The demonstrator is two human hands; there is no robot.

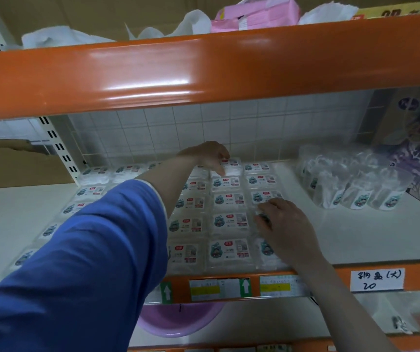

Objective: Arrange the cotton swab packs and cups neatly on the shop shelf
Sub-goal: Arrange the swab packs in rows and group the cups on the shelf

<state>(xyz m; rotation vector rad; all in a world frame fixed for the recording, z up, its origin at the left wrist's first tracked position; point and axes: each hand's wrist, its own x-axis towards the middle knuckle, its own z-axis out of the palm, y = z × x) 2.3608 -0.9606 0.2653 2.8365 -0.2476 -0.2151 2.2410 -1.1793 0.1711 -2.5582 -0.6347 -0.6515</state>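
The cotton swab packs (229, 219) lie flat in a grid on the white shelf (356, 232), running from its front edge back to the wire grille (168, 128), labels up. The rows are mostly square; the right-hand column looks slightly uneven near the front.

The left hand (210, 154) reaches to the back row, its grip curled on the edge of a rear pack (230, 165), thumb down against it. The right hand (283, 226) lies over the right-hand column near the front, fingers bent on a pack there; whether they pinch it or only press it cannot be told.

The cups (351, 184), in clear sleeves, lie on their sides in a loose cluster to the right of the packs, apart from them, with a printed box (412, 138) behind.

Judgement: the step in hand is squaring the back row and the right column. To do it well, seat the rear pack flush against its neighbours and slide rather than lift, since the slick wrappers may shift adjacent packs. Hold the front column steady with the right hand meanwhile. The cups look not yet ordered.

An orange shelf rail (204, 69) spans above; price tags (277, 287) line the front edge.
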